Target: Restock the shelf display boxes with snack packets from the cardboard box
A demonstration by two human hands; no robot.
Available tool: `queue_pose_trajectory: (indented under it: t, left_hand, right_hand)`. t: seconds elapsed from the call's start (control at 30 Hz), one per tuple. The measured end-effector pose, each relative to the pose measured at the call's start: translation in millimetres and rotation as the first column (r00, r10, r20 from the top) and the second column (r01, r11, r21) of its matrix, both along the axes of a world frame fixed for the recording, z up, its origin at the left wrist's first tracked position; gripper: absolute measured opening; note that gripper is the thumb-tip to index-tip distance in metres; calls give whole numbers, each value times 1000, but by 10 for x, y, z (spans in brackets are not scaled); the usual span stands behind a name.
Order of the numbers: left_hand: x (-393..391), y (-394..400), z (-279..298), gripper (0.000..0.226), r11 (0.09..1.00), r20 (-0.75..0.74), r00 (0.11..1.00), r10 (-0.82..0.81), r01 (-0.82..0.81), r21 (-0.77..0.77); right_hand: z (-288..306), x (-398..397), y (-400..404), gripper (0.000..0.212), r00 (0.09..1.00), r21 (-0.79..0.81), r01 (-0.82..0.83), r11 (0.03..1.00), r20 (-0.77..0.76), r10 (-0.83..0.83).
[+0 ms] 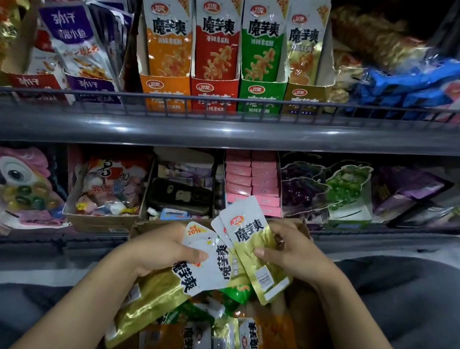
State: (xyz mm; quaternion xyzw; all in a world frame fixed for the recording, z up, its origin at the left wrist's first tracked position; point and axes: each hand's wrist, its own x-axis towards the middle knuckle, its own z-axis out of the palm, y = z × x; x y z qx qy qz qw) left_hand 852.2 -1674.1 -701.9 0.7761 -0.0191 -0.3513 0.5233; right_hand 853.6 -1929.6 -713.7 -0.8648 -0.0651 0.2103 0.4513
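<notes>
My left hand (pixel 165 249) grips a stack of gold snack packets (pixel 180 279) over the cardboard box (pixel 302 324). My right hand (pixel 293 251) pinches another gold packet (pixel 254 245), held upright beside that stack. The box in front of me holds several loose orange, green and gold packets (pixel 234 336). On the upper shelf stand four display boxes side by side: orange (pixel 165 89), red (pixel 213 93), green (pixel 260 98) and gold (pixel 303 100), each filled with matching upright packets.
A wire rail (pixel 231 107) runs along the front of the upper shelf. Purple and red fish snack packs (pixel 73 45) stand left of the display boxes, blue packs (pixel 410 86) to the right. The lower shelf (pixel 330 246) carries candy, pink boxes and grape-shaped packs.
</notes>
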Motion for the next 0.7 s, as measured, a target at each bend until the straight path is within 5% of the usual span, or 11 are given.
queue_pose_trajectory:
  t: [0.1,0.33,0.5,0.7]
  left_hand:
    - [5,-4,-24,14,999,8,999,34,-34,-20]
    - [58,-74,-17,15,916,44,917,396,-391,-94]
    - [34,-169,-14,7,695,-80,731,678,-672,-256]
    - [51,-222,-80,14,487,-264,558,787,-824,-289]
  right_hand:
    - [-17,7,8,23,999,10,31,999,-26,-31]
    - [-47,-3,-12,14,946,221,324,920,-69,-317]
    - [-19,3,12,23,871,503,481,718,-364,-329]
    - [-133,-99,212,28,813,527,573,627,-465,-352]
